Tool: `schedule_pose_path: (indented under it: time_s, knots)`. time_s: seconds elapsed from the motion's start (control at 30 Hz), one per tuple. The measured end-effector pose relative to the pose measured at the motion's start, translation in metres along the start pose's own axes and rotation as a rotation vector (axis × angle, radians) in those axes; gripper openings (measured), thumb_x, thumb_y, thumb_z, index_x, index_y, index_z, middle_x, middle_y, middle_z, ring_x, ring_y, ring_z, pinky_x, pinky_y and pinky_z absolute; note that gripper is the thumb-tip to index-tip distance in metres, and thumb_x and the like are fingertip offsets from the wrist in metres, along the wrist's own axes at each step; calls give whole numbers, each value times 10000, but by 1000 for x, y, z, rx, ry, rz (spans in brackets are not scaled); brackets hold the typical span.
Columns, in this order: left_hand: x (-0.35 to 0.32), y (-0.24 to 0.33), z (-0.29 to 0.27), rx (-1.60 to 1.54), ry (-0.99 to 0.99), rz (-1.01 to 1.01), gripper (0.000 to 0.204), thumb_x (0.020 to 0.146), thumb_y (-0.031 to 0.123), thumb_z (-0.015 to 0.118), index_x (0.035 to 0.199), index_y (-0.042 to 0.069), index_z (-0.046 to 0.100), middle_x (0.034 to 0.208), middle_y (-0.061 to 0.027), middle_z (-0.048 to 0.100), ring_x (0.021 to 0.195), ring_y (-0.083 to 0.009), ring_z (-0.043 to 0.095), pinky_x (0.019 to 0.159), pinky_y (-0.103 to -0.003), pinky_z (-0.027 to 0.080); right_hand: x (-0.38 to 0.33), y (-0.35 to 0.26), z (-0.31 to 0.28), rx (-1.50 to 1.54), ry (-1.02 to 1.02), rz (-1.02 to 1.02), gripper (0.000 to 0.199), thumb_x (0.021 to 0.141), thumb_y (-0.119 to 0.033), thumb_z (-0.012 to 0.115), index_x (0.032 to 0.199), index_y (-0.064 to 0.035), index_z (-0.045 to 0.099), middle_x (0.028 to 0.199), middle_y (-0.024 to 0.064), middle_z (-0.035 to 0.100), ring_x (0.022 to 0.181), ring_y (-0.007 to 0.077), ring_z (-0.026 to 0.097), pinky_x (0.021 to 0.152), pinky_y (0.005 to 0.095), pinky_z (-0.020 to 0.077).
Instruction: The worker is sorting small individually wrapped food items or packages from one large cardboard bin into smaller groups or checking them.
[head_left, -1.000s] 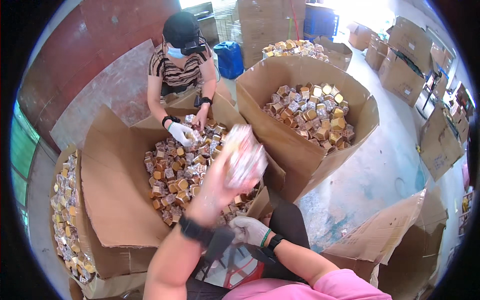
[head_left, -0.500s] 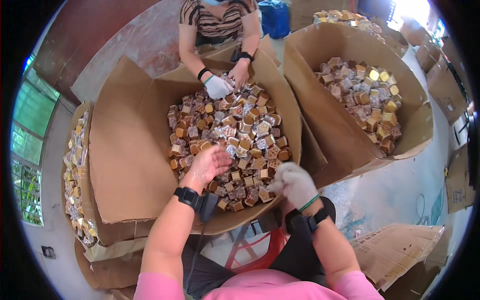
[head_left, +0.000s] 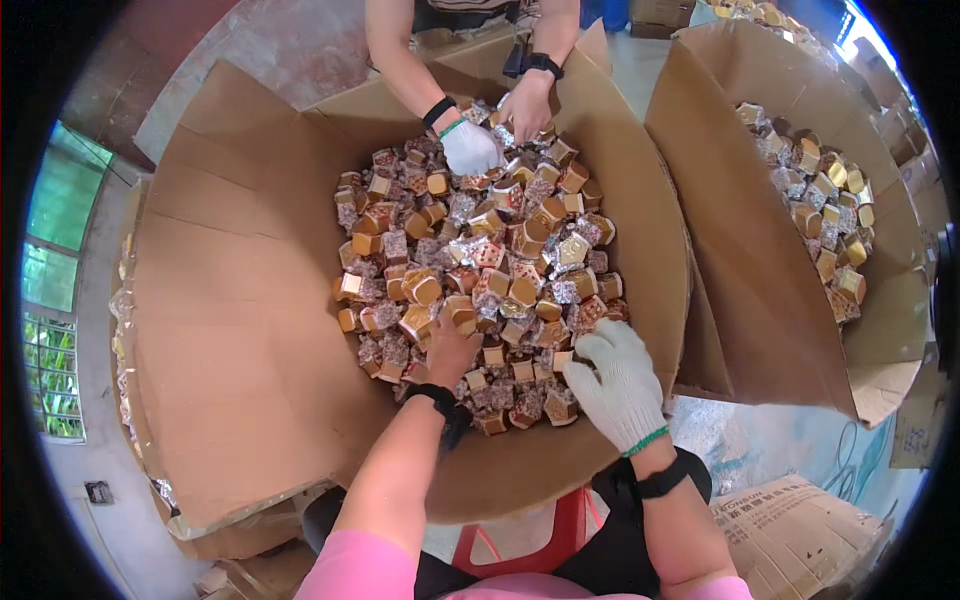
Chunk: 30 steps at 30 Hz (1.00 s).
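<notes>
A large open cardboard carton holds a heap of small house-shaped pieces, brown and red with gold-coloured bases, several wrapped in clear bubble film. Bare, my left hand reaches into the near middle of the heap. Its fingers close round a gold-based house-shaped piece; the fingertips are partly hidden. On my right hand is a white knitted glove with a green cuff. That hand hovers at the heap's near right edge, thumb apart from the fingers, with nothing visible in it.
Across the carton, a co-worker's gloved hand and bare hand work in the heap. A second carton of similar pieces stands at right. Flattened cardboard lies lower right, and a red stool shows below.
My view has shifted nearer the carton. My left hand has gone down into the heap and closed on a piece. My right glove has opened out from a bunched shape.
</notes>
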<state>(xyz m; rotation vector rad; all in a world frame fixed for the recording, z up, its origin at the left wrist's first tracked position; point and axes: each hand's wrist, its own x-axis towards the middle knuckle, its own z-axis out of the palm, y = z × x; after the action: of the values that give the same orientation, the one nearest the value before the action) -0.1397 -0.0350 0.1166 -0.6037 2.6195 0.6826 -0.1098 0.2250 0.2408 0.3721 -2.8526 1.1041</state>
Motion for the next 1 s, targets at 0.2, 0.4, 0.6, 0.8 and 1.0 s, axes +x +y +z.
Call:
schedule_pose_path:
  time_s: [0.2,0.4,0.6,0.8,1.0]
  knots:
    - [36,17,23,188,60,-7,756,758,254,772,1352,54,349,1376,-235,376,1255,-431,403,994,-493,408,8,-2,8,56,-30,-57,210,751,-206,664,803,-39,547,880,149,522,874,367,534,750,475,447]
    - [45,-19,28,-110,331,247,546,762,160,737,1207,79,430,1070,-199,526,1020,-387,558,787,-447,500,12,-3,10,111,-148,-16,196,780,-210,638,836,-38,562,855,147,550,860,365,548,750,471,452]
    - [19,-47,-1,-1120,265,-49,528,773,191,723,1240,56,519,1082,-74,591,971,-189,562,851,-384,448,4,-6,11,196,-163,23,197,805,-233,631,848,-44,598,868,168,590,883,368,569,770,459,461]
    - [48,-98,-21,-1440,159,-248,540,770,318,710,1233,81,566,1182,-65,602,1113,-226,536,1016,-394,364,-3,-11,12,223,-204,13,204,811,-248,632,861,-52,608,849,167,598,855,369,577,766,459,463]
    - [50,-131,-9,-1436,259,-182,468,818,326,671,1220,108,574,1146,-49,617,1039,-239,573,933,-412,432,0,-7,11,199,-248,38,198,837,-260,609,863,-63,607,841,159,602,828,360,585,746,454,468]
